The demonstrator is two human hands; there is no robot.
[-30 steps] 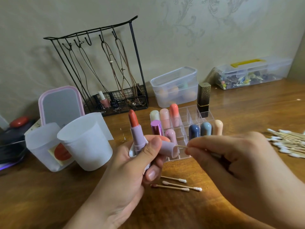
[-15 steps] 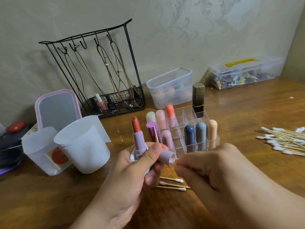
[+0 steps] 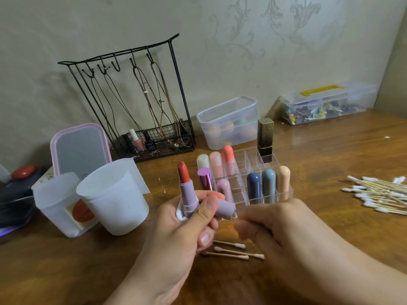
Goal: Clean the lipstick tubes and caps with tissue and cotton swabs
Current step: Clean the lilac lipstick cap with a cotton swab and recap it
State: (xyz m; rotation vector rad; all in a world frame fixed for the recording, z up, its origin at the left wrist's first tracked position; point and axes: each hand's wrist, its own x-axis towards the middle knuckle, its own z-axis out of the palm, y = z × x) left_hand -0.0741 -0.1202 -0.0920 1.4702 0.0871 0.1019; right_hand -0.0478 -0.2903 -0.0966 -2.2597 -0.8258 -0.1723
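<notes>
1. A person's left hand [image 3: 178, 225] gripped an opened lilac lipstick tube [image 3: 187, 194] and its matching lilac cap [image 3: 224, 208] together at centre frame, above the wooden worktop [image 3: 330, 150].
2. The right hand [image 3: 279, 225], fingers curled at the cap's mouth, was blurred; whether it pinched a swab could not be told.
3. The tube stood upright with its orange-red bullet [image 3: 182, 172] fully exposed; the cap lay sideways under the thumb.
4. Light, rigid and smooth plastic, the tube looked likely to slip; the barrel was the safe place to hold, as the soft waxy bullet would probably smear or snap if touched.
5. Three used cotton swabs [image 3: 235, 252] lay below the hands, a fresh pile [image 3: 378, 194] at right.
6. Behind, a clear organiser [image 3: 253, 159] held more capped lipsticks.
</notes>
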